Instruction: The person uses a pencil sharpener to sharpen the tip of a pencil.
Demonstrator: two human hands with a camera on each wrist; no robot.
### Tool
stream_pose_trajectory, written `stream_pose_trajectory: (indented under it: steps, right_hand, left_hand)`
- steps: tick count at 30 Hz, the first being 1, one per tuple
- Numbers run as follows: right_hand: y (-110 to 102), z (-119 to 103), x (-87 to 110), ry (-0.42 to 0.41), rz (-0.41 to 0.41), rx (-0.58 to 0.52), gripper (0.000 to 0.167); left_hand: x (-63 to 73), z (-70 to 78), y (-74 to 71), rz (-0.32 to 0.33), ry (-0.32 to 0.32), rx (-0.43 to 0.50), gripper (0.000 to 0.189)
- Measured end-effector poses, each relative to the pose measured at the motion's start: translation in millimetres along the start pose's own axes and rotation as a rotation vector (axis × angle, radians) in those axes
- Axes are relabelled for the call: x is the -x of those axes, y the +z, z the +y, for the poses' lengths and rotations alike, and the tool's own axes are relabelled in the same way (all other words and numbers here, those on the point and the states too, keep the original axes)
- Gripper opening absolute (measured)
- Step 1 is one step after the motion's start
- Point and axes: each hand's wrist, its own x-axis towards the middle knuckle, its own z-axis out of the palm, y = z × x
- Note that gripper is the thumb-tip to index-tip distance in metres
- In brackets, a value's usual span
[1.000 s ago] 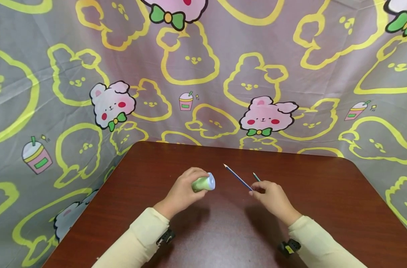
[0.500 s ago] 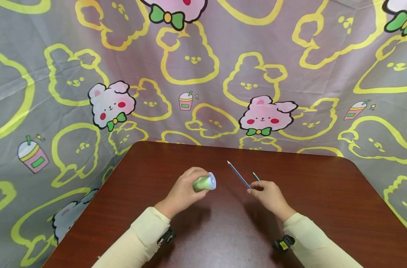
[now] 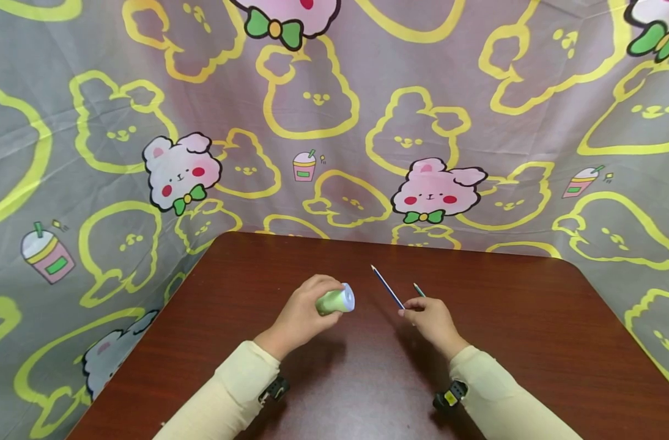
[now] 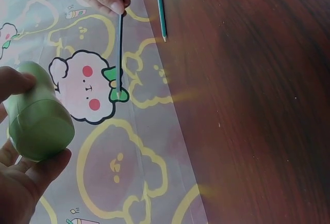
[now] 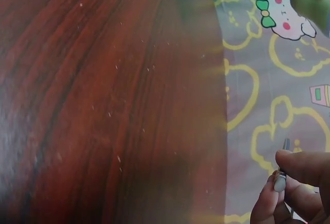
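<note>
My left hand (image 3: pixel 304 311) grips a green cylinder (image 3: pixel 331 301) that looks like a pencil sharpener, its pale blue end turned right with a small dark spot in the middle. In the left wrist view the rounded green end of the sharpener (image 4: pixel 44 126) shows between thumb and fingers. My right hand (image 3: pixel 433 321) pinches a blue pencil (image 3: pixel 388 288) near its rear end, its sharpened tip pointing up and left, apart from the sharpener. The pencil's blunt end (image 5: pixel 280 184) shows in the right wrist view. Just beyond that hand lies a dark green pencil (image 3: pixel 419 289), partly hidden.
Both hands are above a dark brown wooden table (image 3: pixel 257 263). A grey cloth (image 3: pixel 334 146) printed with yellow outlines and cartoon rabbits hangs behind it and along its sides.
My right hand has moved a little to the left with the blue pencil, which now stands slightly steeper. The left hand and the sharpener stay almost still.
</note>
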Motion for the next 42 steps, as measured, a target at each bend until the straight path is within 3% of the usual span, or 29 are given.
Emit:
stream_pose_trajectory:
  steps: [9,18,42]
  right_hand:
    - [14.6,1.4,-2.9,0.069,0.025,-0.064,0.015]
    - [21.1,1.0,-2.0,0.084,-0.008,-0.055,0.013]
    - [26.6,3.3,-8.6,0.070,-0.072,0.237,0.011]
  left_hand:
    - [-1.3,0.8,1.1,0.007,-0.006,0.000,0.043]
    - [-2.3,2.7,2.4,0.004,-0.021,0.013,0.043]
    - [-2.9,4.7,1.2,0.005,-0.033,0.018,0.043]
